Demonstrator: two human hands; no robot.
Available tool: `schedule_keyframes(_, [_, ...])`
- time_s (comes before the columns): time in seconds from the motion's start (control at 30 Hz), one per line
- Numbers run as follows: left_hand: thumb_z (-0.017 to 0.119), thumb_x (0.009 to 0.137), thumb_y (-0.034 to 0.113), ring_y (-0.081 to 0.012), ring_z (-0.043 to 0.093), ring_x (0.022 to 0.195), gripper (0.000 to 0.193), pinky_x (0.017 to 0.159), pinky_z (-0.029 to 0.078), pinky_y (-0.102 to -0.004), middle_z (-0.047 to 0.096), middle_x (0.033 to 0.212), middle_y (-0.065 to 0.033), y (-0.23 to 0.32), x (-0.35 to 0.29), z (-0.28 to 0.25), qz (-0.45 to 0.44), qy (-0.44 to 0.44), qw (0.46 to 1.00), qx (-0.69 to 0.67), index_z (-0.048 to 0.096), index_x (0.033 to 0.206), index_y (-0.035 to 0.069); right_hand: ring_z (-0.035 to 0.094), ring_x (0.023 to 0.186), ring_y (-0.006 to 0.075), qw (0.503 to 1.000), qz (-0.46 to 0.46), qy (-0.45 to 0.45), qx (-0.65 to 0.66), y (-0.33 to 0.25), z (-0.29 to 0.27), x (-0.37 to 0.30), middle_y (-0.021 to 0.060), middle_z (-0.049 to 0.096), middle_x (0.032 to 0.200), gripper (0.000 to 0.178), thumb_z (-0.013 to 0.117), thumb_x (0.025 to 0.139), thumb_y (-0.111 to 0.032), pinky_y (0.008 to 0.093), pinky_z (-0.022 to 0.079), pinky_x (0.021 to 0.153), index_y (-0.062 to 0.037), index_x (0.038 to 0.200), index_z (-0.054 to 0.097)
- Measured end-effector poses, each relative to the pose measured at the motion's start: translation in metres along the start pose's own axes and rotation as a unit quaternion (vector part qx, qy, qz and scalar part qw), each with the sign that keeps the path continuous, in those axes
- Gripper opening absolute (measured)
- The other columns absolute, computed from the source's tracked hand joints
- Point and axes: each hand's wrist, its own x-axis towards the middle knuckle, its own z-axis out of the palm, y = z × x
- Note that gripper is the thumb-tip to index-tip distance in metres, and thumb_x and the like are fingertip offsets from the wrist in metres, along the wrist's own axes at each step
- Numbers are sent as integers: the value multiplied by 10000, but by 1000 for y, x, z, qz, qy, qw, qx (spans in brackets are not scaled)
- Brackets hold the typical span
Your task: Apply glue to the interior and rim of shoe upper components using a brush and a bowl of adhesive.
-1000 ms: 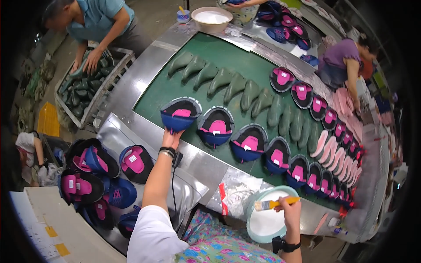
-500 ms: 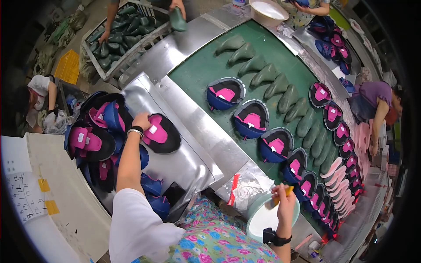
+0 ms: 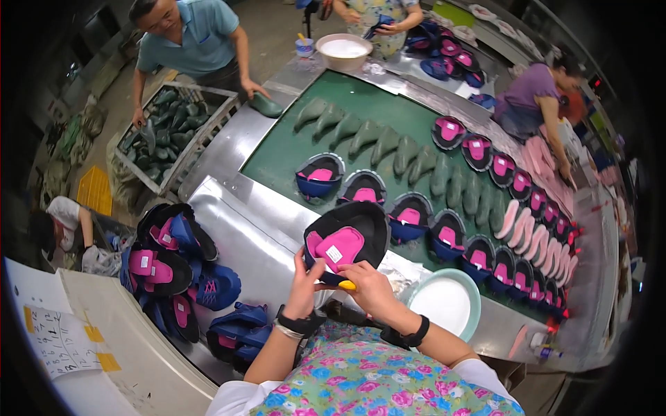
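In front of my body a shoe upper [image 3: 366, 225] is held up, its black inner side and pink tongue facing me. My left hand [image 3: 302, 286] is closed on its near left edge. Against the near right edge rests my right hand [image 3: 373, 290], closed around a brush [image 3: 347, 285] whose yellow handle end pokes out; its bristles are hidden. Just right of that hand stands a pale green bowl [image 3: 476, 295] of white liquid. More blue and pink uppers are piled on the metal table [image 3: 243, 239] to my left.
A green conveyor belt [image 3: 277, 156] carries rows of uppers, dark green shoe lasts [image 3: 406, 154] and pink insoles [image 3: 524, 225]. Across the belt's far end, a co-worker [image 3: 191, 41] handles lasts beside a crate [image 3: 222, 111]. Other people work at the far right and left.
My left hand has lifted the upper off the metal table and brought it right, before me. My right hand has carried the brush from the bowl to the upper. The view has shifted.
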Motion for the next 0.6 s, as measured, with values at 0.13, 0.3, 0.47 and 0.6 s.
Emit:
schedule_keyframes(0.13, [593,861,70,-196,479,1135,714,956,415,-331,457,1273,-76,-4,-10,-54,93,-119,979,140,176,1441,103,594,908,270,983,-8,-3,184,-26,-46,-23,93,630,950,415,706,749,-162,344,491,750,-101,1148,605])
schedule_keyframes(0.3, [573,869,56,-141,552,879,235,757,467,-303,573,977,-36,-4,-44,-9,172,-98,949,244,543,1099,21,584,974,257,957,-55,-68,277,-38,-71,-50,104,630,1021,389,697,789,-178,335,464,851,-81,1154,608])
schedule_keyframes(0.47, [600,841,152,-174,605,862,266,752,510,-306,602,983,-83,-24,-55,16,156,-84,970,164,580,1071,20,593,928,212,935,58,167,308,1,-100,-110,94,649,949,206,585,887,-206,318,461,837,-26,959,655])
schedule_keyframes(0.6, [587,833,74,-211,618,942,297,822,499,-318,633,1016,-129,-57,-83,-15,170,-175,892,380,580,1120,-3,614,713,150,845,255,371,287,72,-97,-188,87,649,753,322,596,888,-292,273,473,693,7,790,663])
